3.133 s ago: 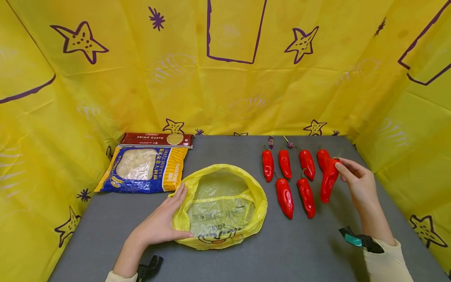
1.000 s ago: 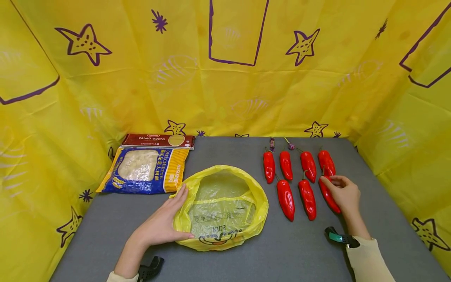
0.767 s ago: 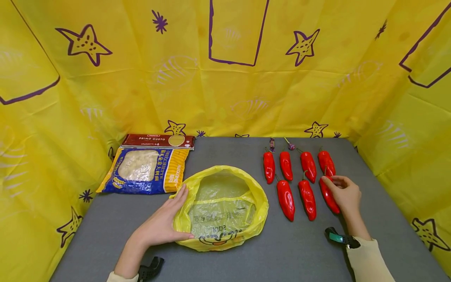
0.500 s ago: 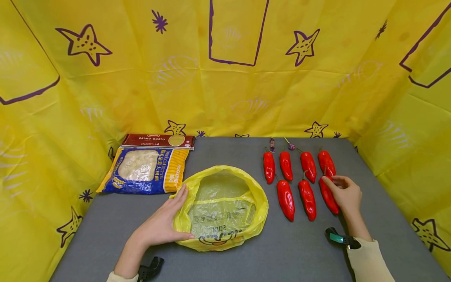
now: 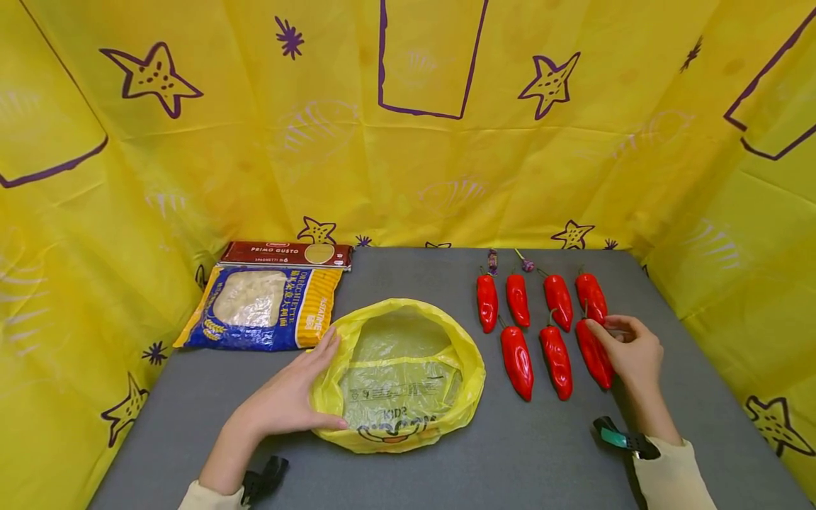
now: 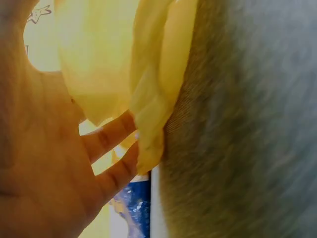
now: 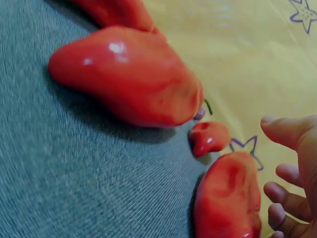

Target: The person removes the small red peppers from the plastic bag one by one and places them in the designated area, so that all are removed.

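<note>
My left hand (image 5: 287, 393) rests against the left side of a yellow plastic bag (image 5: 473, 375), thumb and fingers spread apart along its rim. The bag stands with its mouth wide, and printed plastic shows inside. In the left wrist view, straight fingers (image 6: 111, 139) reach to the yellow plastic, fingertips partly covered by a fold. My right hand (image 5: 634, 354) is beside the front-right red pepper (image 5: 593, 358), which lies on the grey table (image 5: 529, 453). The right wrist view shows thumb and fingers parted, with a gap between them and the nearest red pepper (image 7: 228, 198).
Several more red peppers lie in two rows, including one at the back left (image 5: 487, 303). Behind them are a wrapped candy (image 5: 492, 262) and a small purple item (image 5: 526, 265). Left of the bag lie an orecchiette packet (image 5: 255, 308) and a spaghetti pack (image 5: 280, 253). Yellow cloth (image 5: 408, 170) encloses the table.
The right hand lowered a red pepper onto the table at the front row's right end, then let go and moved slightly right. The left hand has stayed at the bag.
</note>
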The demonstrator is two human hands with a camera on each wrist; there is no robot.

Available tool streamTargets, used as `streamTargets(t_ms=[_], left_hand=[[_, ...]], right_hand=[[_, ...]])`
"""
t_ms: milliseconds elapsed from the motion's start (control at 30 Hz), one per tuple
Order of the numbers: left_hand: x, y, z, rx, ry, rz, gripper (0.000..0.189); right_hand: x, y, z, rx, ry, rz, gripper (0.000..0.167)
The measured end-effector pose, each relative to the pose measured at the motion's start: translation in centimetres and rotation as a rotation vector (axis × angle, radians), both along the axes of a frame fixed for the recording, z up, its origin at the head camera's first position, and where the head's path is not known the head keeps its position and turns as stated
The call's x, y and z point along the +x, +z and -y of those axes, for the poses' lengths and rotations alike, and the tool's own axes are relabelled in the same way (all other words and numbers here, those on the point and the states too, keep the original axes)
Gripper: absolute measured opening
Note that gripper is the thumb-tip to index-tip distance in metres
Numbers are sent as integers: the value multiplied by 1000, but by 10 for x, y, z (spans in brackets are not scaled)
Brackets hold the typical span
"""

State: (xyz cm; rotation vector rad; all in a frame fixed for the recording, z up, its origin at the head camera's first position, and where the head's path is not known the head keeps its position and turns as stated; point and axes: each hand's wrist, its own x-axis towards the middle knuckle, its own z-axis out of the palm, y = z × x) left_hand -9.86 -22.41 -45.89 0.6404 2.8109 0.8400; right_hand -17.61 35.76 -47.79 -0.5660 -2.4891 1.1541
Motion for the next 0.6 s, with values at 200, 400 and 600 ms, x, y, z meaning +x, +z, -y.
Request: streamTargets(t_ms=[200,400,600], left_hand=[[-6,17,4,-47,9,-77,122],[-14,37,9,-73,48,-62,112],[-28,51,12,-133,181,-7,86]], right_hand=[[8,12,10,15,17,-57,47],[5,25,38,4,109,-262,35],[-10,40,89,45,360,-366,40]])
